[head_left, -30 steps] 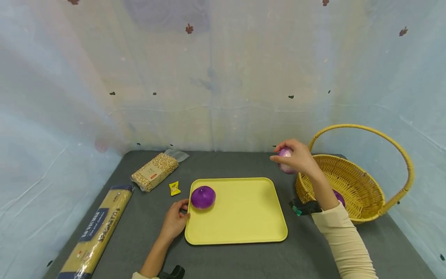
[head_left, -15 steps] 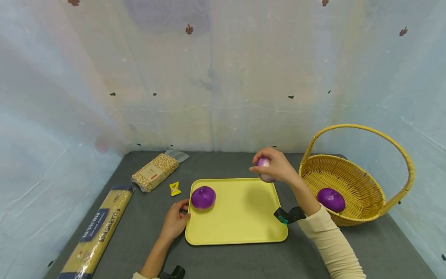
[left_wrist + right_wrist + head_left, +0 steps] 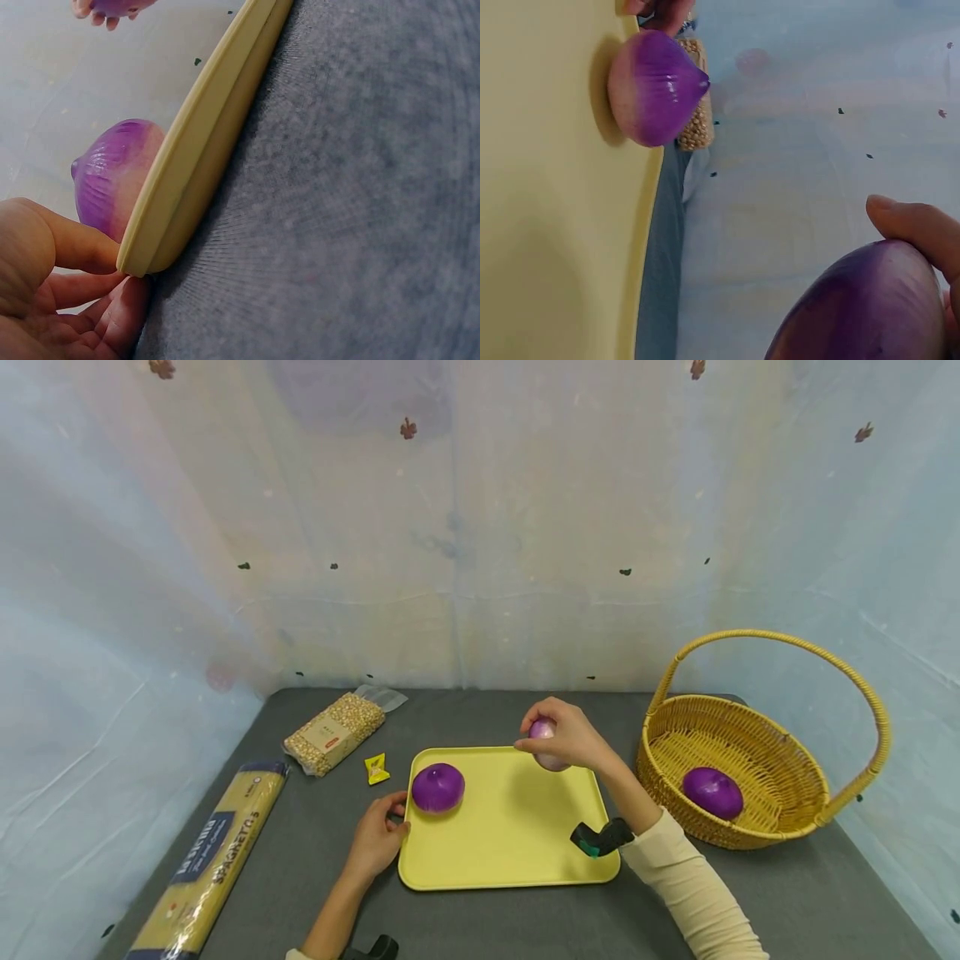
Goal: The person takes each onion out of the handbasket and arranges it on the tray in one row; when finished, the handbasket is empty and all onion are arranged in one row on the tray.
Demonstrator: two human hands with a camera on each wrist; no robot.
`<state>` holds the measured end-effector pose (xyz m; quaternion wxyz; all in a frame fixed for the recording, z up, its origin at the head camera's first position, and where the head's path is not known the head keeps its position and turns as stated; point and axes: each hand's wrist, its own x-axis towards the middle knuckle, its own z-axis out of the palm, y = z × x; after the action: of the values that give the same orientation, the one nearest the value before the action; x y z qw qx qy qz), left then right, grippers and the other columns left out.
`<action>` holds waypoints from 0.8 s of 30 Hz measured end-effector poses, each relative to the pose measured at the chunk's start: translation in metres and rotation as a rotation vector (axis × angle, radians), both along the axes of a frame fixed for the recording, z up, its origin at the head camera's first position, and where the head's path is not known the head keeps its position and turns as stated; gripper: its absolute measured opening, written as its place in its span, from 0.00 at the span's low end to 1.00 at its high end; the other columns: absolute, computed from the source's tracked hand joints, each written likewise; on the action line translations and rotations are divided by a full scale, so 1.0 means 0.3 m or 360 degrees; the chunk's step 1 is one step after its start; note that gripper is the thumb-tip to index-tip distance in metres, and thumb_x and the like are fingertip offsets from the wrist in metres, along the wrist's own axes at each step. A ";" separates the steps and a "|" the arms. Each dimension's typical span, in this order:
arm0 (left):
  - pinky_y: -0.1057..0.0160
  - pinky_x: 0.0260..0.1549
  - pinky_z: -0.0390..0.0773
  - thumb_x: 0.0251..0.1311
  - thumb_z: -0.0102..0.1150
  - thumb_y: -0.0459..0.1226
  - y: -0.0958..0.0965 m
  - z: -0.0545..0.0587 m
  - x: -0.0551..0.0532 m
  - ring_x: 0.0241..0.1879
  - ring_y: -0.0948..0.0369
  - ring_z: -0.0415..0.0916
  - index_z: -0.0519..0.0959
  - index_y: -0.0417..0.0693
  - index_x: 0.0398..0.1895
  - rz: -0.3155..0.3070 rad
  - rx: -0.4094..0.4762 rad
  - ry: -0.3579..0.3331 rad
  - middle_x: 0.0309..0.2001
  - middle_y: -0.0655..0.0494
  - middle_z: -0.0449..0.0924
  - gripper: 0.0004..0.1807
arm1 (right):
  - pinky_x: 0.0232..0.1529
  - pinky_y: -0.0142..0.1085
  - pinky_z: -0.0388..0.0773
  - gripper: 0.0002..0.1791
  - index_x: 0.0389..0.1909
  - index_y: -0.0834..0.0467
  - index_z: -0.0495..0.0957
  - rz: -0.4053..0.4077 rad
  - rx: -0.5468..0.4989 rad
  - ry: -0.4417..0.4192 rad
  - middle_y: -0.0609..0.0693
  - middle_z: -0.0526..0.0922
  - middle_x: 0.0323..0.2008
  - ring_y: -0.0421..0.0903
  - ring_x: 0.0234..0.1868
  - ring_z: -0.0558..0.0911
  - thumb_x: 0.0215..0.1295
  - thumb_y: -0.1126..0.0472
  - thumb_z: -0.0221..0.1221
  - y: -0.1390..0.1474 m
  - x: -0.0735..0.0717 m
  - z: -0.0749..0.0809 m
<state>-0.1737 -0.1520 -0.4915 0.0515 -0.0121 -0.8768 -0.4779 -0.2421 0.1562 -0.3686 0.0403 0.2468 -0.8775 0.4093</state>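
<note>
My right hand (image 3: 567,737) grips a purple-and-white onion (image 3: 546,745) above the back right part of the yellow tray (image 3: 510,852). In the right wrist view that onion (image 3: 877,315) looms large, with the thumb along its side. My left hand (image 3: 378,835) pinches the tray's left rim, thumb on top and fingers beneath, as the left wrist view shows at the tray edge (image 3: 187,157). Inside the tray's left end sits a second onion (image 3: 438,788), pointed tip up. A third purple onion (image 3: 713,792) lies in the wicker basket (image 3: 675,818) on the right.
The basket's tall handle (image 3: 787,643) arches up at the right. Left of the tray lie a small yellow wrapped sweet (image 3: 377,768), a bag of pale kernels (image 3: 335,732) and a long spaghetti pack (image 3: 210,860). A pale curtain (image 3: 465,527) hangs behind the dark table (image 3: 465,927).
My right hand has carried its onion left from beside the basket to over the tray, sinking lower. The basket's onion has come into full sight. My left hand stays at the tray rim.
</note>
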 end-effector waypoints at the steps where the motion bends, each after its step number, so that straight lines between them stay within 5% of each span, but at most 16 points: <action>1: 0.67 0.25 0.67 0.50 0.58 0.24 0.000 0.000 0.000 0.26 0.61 0.66 0.73 0.32 0.54 0.0003 -0.0002 0.0000 0.37 0.47 0.73 0.24 | 0.31 0.36 0.76 0.12 0.32 0.54 0.80 -0.0001 -0.0001 -0.0009 0.49 0.76 0.38 0.45 0.35 0.75 0.47 0.55 0.70 -0.006 0.000 -0.006; 24: 0.67 0.25 0.67 0.49 0.58 0.23 -0.004 -0.013 0.000 0.26 0.62 0.66 0.73 0.32 0.53 -0.0010 0.0010 0.0016 0.37 0.47 0.73 0.24 | 0.33 0.33 0.73 0.10 0.26 0.53 0.79 0.0094 0.0166 0.0019 0.45 0.76 0.32 0.41 0.34 0.73 0.47 0.55 0.70 -0.129 -0.012 -0.163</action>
<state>-0.1736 -0.1532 -0.4952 0.0544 -0.0169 -0.8750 -0.4807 -0.2456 0.1175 -0.4174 0.0206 0.2769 -0.8896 0.3626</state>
